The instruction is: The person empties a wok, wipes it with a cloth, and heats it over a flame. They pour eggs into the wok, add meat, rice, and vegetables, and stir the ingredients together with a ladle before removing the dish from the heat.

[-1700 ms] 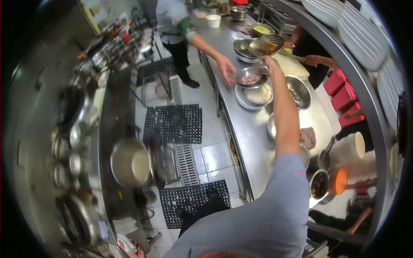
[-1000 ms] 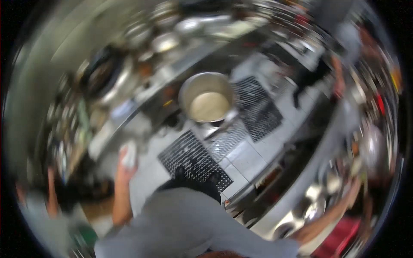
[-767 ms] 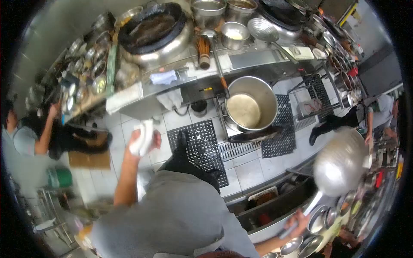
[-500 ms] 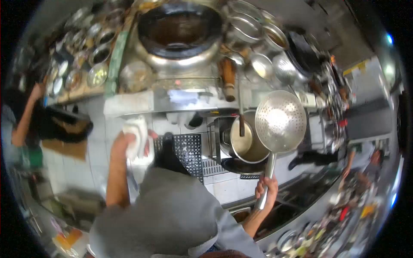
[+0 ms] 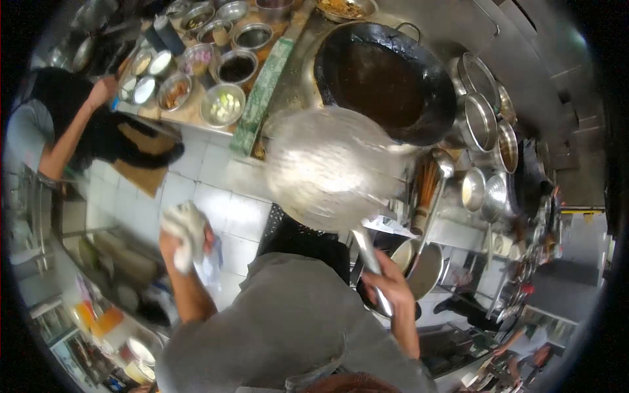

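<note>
My right hand (image 5: 392,283) is closed round the metal handle of a large perforated strainer (image 5: 331,167). The strainer's bowl is blurred and hangs in front of the counter edge, just below a black wok (image 5: 386,85) with dark liquid in it. In my left hand (image 5: 173,245) is a bunched white cloth (image 5: 187,229), held over the tiled floor at the left, apart from the strainer.
Bowls of ingredients, one a bowl of pale green pieces (image 5: 223,105), stand at the upper left beside a green-edged strip (image 5: 259,98). A co-worker's arm (image 5: 72,134) reaches in there. A ladle (image 5: 443,164) and a pot (image 5: 424,268) are at the right.
The view has turned, so the wok and counter now appear farther right. The strainer has moved left across my front, still in my right hand. The cloth remains in my left hand.
</note>
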{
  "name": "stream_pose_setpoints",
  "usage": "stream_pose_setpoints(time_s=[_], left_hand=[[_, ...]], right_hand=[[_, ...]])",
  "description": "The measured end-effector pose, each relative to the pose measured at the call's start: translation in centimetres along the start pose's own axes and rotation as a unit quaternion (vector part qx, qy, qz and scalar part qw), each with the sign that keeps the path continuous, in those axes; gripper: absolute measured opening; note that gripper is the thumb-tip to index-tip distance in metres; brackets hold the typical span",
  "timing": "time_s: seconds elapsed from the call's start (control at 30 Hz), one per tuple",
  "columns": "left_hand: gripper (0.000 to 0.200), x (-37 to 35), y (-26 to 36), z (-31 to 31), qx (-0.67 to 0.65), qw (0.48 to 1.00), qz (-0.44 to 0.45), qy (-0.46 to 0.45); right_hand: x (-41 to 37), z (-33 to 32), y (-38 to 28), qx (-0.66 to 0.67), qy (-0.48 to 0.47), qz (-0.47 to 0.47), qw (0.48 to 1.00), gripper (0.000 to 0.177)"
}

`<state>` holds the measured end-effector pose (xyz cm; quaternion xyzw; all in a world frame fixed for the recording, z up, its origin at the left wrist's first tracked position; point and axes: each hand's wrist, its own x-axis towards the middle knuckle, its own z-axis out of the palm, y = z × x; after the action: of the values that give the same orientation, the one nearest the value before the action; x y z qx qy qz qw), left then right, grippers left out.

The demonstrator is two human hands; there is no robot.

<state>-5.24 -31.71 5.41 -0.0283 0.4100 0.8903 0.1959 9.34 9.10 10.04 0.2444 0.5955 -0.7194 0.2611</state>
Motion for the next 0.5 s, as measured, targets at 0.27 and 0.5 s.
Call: stream_pose_setpoints(time_s=[0.27,0.5], left_hand=[[0.061,6.0,-4.5,12.0,0.144,0.987,-0.04,0.052],[0.053,14.3,-13.5,17.6,0.037,0.984,-0.156,0.072]], right_hand=[[25.0,10.8,7.8,0.148,-0.074,-0.051,0.985,0.056],[12.8,-3.8,5.7,-0.224,0.006,-0.364,0.904,0.037]])
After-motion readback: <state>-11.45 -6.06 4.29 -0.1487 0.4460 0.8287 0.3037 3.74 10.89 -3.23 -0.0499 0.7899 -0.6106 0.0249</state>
